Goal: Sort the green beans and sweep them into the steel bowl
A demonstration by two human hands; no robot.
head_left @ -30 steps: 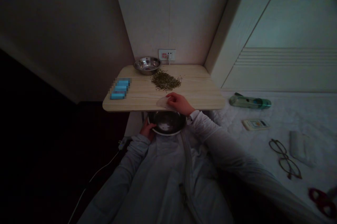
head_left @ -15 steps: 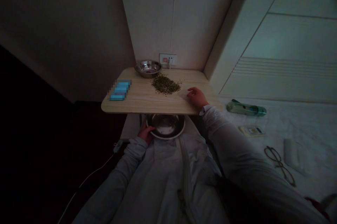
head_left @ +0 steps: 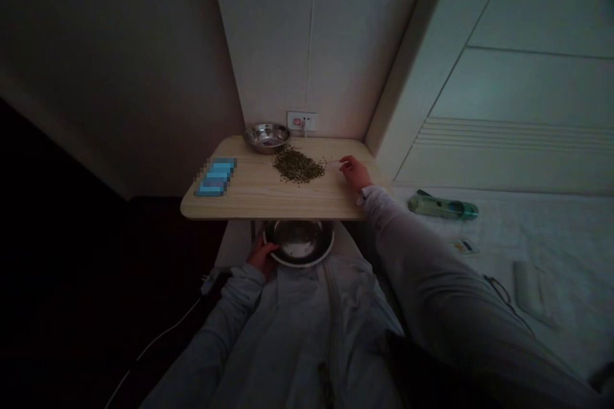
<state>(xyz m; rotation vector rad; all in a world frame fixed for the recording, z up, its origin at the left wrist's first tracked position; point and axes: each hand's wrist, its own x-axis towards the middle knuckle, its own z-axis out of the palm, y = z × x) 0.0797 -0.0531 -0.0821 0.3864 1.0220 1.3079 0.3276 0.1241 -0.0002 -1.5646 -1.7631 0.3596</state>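
My left hand (head_left: pixel 262 256) is closed on the rim of a steel bowl (head_left: pixel 298 244), its thumb over the edge. The bowl is at my lap, its far side under the front edge of the small wooden table (head_left: pixel 249 201). On the table my right hand (head_left: pixel 355 173) pinches a thin, pale, see-through piece (head_left: pixel 332 162), too faint to name. Just left of it lies a spread pile of small dark green beans or seeds (head_left: pixel 298 166). A second steel bowl (head_left: pixel 267 137) stands behind the pile, at the table's back edge.
A blurred-out blue screen (head_left: pixel 215 177) lies on the table's left side. Behind the table is a wall socket (head_left: pixel 302 121) with a plug in it. On the white bed at right are a green bottle (head_left: pixel 444 206), a pale case (head_left: pixel 532 290) and glasses (head_left: pixel 499 289). A white cord (head_left: pixel 163 335) hangs at left.
My right hand has moved slightly back, away from me, on the table, and the see-through piece now looks like a thin line. My left hand still holds the bowl. The view has tilted up slightly.
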